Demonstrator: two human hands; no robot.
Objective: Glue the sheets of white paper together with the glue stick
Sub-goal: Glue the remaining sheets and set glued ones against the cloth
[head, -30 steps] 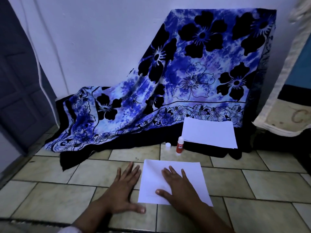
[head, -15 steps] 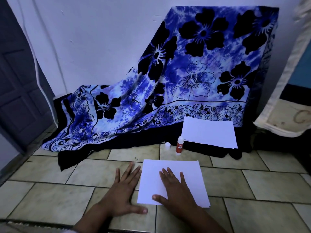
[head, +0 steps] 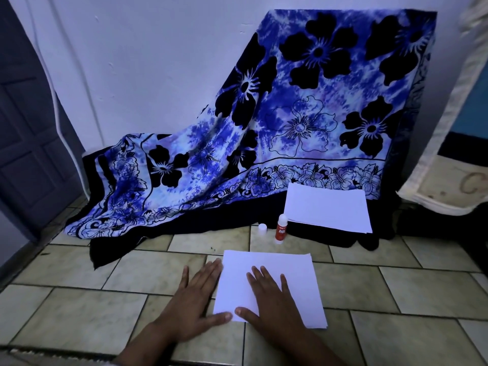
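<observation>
White paper sheets (head: 290,273) lie stacked on the tiled floor in front of me. My right hand (head: 272,302) rests flat on their lower left part, fingers spread. My left hand (head: 192,305) lies flat on the tiles at the sheets' left edge, its thumb touching the lower left corner. Beyond the sheets a red-labelled glue stick (head: 281,229) stands upright with its cap off. Its white cap (head: 262,228) sits on the floor just to the left. A second stack of white paper (head: 327,207) lies on dark cloth behind the glue stick.
A blue floral cloth (head: 290,114) drapes over something against the white wall, its dark hem spilling onto the floor tiles (head: 92,310). A grey door (head: 23,128) is at the left. A pale padded object (head: 454,165) leans at the right.
My right hand has slid a little toward the left and lower part of the sheets, and my left thumb has closed in on the corner. The sheets stay in place.
</observation>
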